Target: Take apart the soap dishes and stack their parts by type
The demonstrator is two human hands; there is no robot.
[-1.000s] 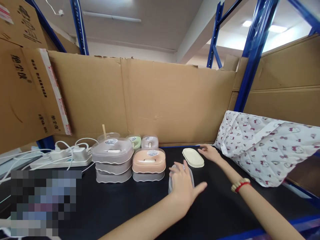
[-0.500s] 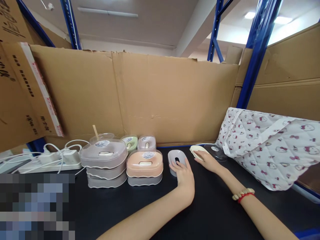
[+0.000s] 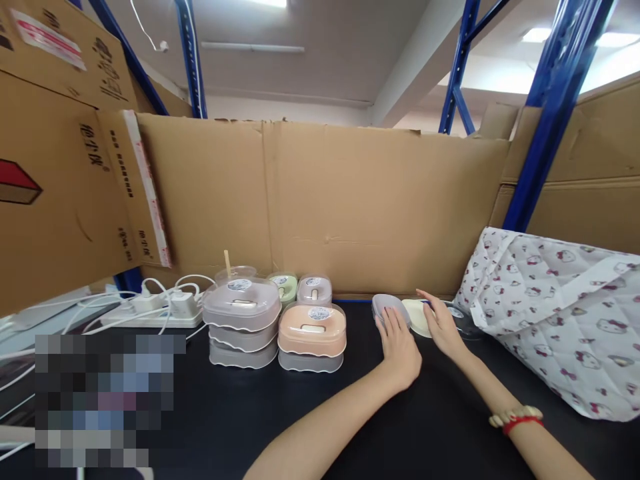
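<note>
Several fingers of my left hand (image 3: 399, 347) lie stretched out over a small lavender-grey box (image 3: 385, 303) with rounded corners. They cover much of its top. Right beside that box is a cream-coloured oval piece (image 3: 415, 310), perhaps a lid. My right hand (image 3: 444, 328) is at its right edge with the fingers extended and nothing in them; whether it touches the piece I cannot tell. Behind this hand, a clear lid (image 3: 467, 323) with a round label is partly hidden.
On the left stand stacked grey lidded boxes (image 3: 243, 313) and an orange-topped box (image 3: 313, 328), with green (image 3: 286, 283) and lavender boxes (image 3: 315, 288) behind. Farther left is a power strip (image 3: 150, 319) with cables. A quilted bag (image 3: 555, 320) leans at right. Cardboard (image 3: 375, 213) walls the back.
The view has turned left. My left hand and the lavender-grey box have shifted right, closer to the cream piece. My right hand has lifted from lying over the cream piece to its right edge.
</note>
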